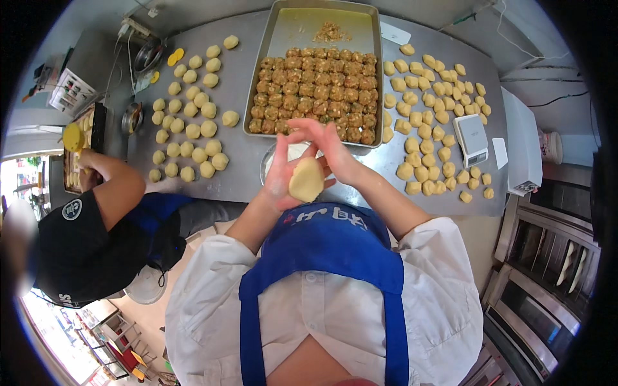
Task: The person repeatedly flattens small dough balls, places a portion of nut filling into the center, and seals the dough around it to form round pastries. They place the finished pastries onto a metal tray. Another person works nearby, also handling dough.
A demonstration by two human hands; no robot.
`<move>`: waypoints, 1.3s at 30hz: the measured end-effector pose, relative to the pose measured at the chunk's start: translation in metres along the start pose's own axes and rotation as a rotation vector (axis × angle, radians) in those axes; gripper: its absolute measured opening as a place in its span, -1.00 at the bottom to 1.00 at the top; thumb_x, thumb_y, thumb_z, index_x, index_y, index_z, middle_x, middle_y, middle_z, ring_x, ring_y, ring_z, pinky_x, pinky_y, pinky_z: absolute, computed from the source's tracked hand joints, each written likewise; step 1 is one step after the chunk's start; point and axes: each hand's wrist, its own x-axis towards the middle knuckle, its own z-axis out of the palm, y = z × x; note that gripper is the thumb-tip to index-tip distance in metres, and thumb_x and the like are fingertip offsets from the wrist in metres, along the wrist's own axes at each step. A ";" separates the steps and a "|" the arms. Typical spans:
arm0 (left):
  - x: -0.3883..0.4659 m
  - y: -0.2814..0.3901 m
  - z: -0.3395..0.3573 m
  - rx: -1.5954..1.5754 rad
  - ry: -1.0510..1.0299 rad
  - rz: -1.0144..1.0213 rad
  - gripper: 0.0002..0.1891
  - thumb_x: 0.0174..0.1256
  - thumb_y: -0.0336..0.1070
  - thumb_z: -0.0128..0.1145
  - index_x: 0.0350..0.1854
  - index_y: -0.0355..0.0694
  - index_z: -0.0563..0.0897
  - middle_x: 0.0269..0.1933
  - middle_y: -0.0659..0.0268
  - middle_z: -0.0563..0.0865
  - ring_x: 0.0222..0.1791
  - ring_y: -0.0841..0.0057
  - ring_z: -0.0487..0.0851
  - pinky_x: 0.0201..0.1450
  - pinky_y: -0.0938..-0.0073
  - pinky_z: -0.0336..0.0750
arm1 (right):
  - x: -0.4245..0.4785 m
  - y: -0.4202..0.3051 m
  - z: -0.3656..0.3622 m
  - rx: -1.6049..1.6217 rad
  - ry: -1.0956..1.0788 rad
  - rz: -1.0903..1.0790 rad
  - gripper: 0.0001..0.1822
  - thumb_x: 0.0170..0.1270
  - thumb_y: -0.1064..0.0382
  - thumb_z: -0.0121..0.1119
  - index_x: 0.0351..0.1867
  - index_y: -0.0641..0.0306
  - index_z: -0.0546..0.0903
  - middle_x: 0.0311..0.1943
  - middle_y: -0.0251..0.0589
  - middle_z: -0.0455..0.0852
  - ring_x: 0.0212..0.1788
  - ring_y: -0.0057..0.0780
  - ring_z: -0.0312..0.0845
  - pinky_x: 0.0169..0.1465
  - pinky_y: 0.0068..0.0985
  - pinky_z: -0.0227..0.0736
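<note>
A flattened round of pale dough [307,180] rests on the upturned palm of my left hand [280,179], whose thumb points away from me. My right hand [338,157] lies across the left hand's fingers, just beyond the dough, with its own fingers spread; whether it touches the dough is hard to tell. Partly hidden behind my hands, a metal bowl [264,166] holds white powder. Beyond them stands a metal sheet tray [294,24] with rows of brown filling balls [316,89] and a heap of loose filling [331,32].
Smooth dough balls [191,130] sit on the steel table [231,169] at left; rougher dough pieces [425,130] cover its right side. A kitchen scale [470,137] stands beyond those. At far left, a co-worker [96,231] bends over another tray [99,128]. Deck ovens [536,275] stand at right.
</note>
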 end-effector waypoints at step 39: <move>0.045 -0.013 -0.051 0.061 0.327 0.247 -0.59 0.48 -0.23 0.16 0.27 -0.29 0.47 0.16 0.21 0.64 0.11 0.40 0.66 0.19 0.37 0.57 | -0.003 0.031 -0.057 -0.864 0.098 -0.209 -0.53 0.09 0.06 0.40 0.01 0.23 0.65 -0.06 -0.02 0.72 0.02 -0.19 0.67 0.07 -0.31 0.55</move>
